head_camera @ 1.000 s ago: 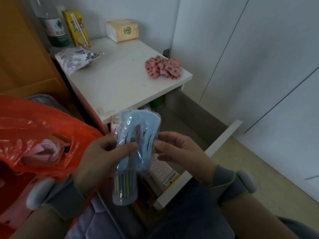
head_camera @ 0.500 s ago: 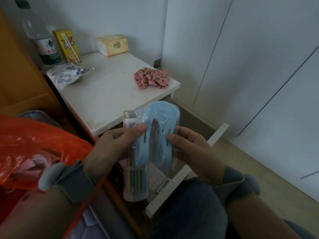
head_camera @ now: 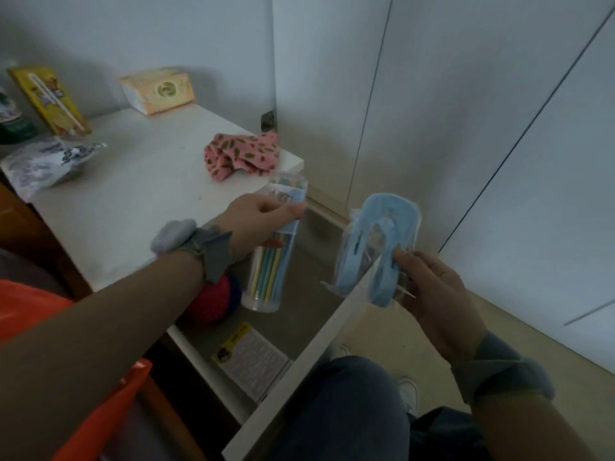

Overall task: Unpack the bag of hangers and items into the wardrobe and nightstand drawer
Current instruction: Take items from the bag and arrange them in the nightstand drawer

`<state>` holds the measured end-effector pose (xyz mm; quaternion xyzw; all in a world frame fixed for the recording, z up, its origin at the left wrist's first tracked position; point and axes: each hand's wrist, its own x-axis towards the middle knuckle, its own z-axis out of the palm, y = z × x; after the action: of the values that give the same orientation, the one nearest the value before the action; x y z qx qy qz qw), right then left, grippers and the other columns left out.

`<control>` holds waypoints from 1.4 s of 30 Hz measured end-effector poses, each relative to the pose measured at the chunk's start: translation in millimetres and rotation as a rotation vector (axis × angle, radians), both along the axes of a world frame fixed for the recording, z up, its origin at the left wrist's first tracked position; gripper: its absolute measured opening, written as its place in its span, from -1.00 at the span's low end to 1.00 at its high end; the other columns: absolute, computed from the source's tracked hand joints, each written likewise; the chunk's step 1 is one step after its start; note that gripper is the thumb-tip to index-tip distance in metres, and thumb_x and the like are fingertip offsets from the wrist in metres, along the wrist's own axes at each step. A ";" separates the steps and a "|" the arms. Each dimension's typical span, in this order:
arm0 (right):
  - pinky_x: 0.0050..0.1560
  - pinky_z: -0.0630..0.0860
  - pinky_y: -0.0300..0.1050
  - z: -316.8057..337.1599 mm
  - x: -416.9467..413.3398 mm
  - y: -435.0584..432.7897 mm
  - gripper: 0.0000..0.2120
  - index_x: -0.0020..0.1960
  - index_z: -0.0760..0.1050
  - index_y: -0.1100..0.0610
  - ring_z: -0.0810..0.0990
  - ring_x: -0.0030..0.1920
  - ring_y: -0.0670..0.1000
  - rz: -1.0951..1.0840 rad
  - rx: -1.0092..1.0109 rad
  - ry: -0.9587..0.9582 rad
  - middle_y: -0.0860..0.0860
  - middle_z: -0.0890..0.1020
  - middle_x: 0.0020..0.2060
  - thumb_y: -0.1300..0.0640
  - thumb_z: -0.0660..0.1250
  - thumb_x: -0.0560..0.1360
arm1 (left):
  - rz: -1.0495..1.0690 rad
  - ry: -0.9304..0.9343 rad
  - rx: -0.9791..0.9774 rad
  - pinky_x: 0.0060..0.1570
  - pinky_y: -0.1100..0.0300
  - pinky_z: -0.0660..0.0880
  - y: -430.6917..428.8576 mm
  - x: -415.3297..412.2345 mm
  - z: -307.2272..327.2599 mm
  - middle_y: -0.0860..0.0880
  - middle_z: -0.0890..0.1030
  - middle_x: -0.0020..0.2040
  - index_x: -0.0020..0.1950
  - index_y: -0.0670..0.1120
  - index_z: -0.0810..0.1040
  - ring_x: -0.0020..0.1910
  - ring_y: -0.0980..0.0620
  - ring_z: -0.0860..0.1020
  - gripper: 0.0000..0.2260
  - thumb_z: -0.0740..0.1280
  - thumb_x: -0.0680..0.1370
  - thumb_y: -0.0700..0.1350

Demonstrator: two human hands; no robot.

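My left hand (head_camera: 259,217) grips a clear plastic tube of pastel-coloured sticks (head_camera: 271,261) and holds it upright over the open nightstand drawer (head_camera: 299,377). To its right, my right hand (head_camera: 429,287) pinches a blue U-shaped item in a clear wrapper (head_camera: 376,254) above the drawer's front edge. The two packets are apart. In the drawer lie a red spiky ball (head_camera: 209,301) and a printed card with a yellow corner (head_camera: 253,357). The orange bag (head_camera: 83,410) sits at the lower left under my left arm.
The white nightstand top (head_camera: 133,201) carries a pink patterned cloth (head_camera: 243,154), a tissue box (head_camera: 158,89), a yellow carton (head_camera: 50,101) and a crinkled snack packet (head_camera: 46,161). White wardrobe doors (head_camera: 466,128) stand shut on the right. My knee (head_camera: 342,410) is beside the drawer front.
The two packets were held together in front of me. Now my left hand has carried the tube left over the drawer and my right hand has drawn the blue item away to the right.
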<state>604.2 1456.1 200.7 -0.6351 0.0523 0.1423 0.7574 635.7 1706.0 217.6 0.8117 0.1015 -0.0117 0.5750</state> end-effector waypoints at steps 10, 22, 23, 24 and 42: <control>-0.02 0.64 -0.05 -28.9 35.0 -6.7 -0.73 0.15 0.52 0.23 0.67 -0.02 0.09 0.024 -0.004 0.034 0.16 0.65 0.01 0.12 0.27 0.52 | -0.284 0.070 0.566 -0.20 0.25 0.62 0.4 68.8 -72.1 0.02 0.60 -0.02 0.02 0.01 0.67 -0.12 0.09 0.60 -0.82 0.42 0.45 0.01; -0.05 0.64 -0.10 -52.4 45.1 -8.3 -0.62 0.12 0.53 0.17 0.68 -0.05 0.03 0.060 -0.005 0.053 0.04 0.69 -0.07 0.01 0.31 0.37 | -0.287 0.269 1.039 0.07 0.13 0.46 17.7 105.6 -128.9 -0.11 0.45 0.22 0.11 -0.06 0.61 0.07 -0.12 0.50 -0.75 0.32 0.51 0.02; -0.04 0.64 -0.09 -51.0 45.5 -8.5 -0.62 0.13 0.53 0.17 0.69 -0.05 0.02 0.060 -0.021 0.039 0.04 0.69 -0.07 0.01 0.31 0.38 | -0.299 0.271 1.025 0.06 0.14 0.45 18.4 108.3 -130.3 -0.10 0.47 0.22 0.11 -0.06 0.62 0.08 -0.12 0.51 -0.76 0.31 0.52 0.01; -0.03 0.64 -0.09 -50.9 46.6 -7.6 -0.64 0.13 0.53 0.18 0.69 -0.05 0.02 0.059 -0.039 0.026 0.04 0.70 -0.07 0.03 0.31 0.41 | -0.317 0.277 1.010 0.04 0.17 0.42 18.5 110.8 -132.4 -0.09 0.48 0.22 0.10 -0.04 0.62 0.08 -0.11 0.51 -0.77 0.31 0.53 0.00; -0.15 0.62 -0.25 -43.0 51.4 6.4 -0.76 0.11 0.52 0.14 0.69 -0.12 -0.08 0.077 -0.254 -0.092 -0.06 0.70 -0.14 0.08 0.29 0.49 | -0.155 0.145 0.813 0.37 0.13 0.23 41.9 89.4 -162.7 -0.16 0.26 0.48 0.16 -0.12 0.61 0.41 -0.20 0.28 -0.77 0.32 0.53 -0.13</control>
<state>655.6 1462.5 157.8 -0.7334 0.0106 0.1342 0.6663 725.2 1747.9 54.8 0.9749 0.0765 -0.0710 0.1967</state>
